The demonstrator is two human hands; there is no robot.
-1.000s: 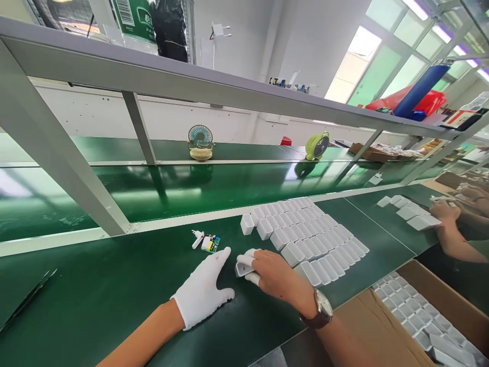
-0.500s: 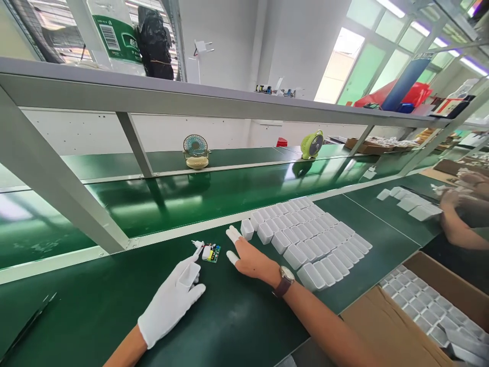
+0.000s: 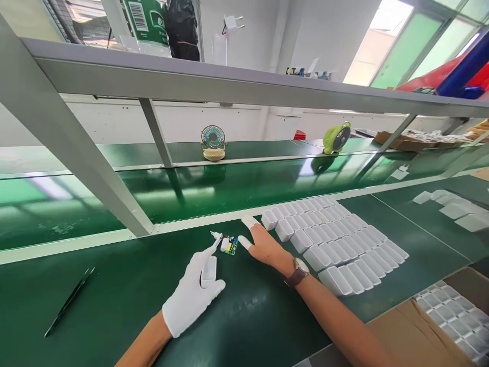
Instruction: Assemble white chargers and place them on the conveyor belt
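Observation:
My left hand, in a white glove, has a small open white plastic case held against its palm, with the thumb stretched out below. Its index finger points to the white plug end beside a small circuit board lying on the green table; whether it touches is unclear. My right hand is open, thumb and index finger apart, with white covers on the fingertips. It hovers or rests just right of the board, by the left end of the rows of white cases. Its other fingers are hidden.
Black tweezers lie at the left. A cardboard box with more white cases stands at the lower right. A shelf beam and slanted post cross in front. Two small fans, one beige and one green, stand behind.
The camera view has shifted, so the scene sits further right. The white case at the row's left end now sits tight against its neighbours. My right hand's fingers lie a little nearer the table's back edge.

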